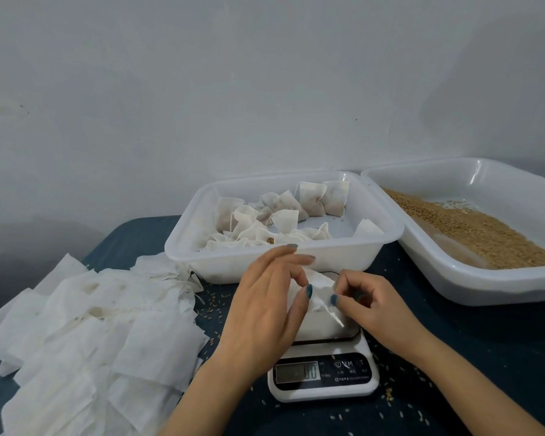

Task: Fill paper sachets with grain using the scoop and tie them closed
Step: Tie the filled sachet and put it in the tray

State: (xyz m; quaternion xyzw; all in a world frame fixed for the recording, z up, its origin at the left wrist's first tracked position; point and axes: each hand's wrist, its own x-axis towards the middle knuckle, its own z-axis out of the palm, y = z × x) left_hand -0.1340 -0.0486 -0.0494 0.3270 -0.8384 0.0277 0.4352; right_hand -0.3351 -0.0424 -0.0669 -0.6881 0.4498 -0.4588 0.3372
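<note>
Sachet (pixel 320 287) pinched by left hand (pixel 265 313) and right hand (pixel 370 305) over scale (pixel 324 377) at lower centre, tied sachets (pixel 283 220) piled in centre tub (pixel 328 258), grain (pixel 472 229) spread in right tub (pixel 453 289)

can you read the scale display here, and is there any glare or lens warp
Head view: the scale display is smeared, digits not surely readable; head view: the wide lens bows the grain tray rim; head view: light is soft and even, with a small glare streak on that tray's far wall.
</note>
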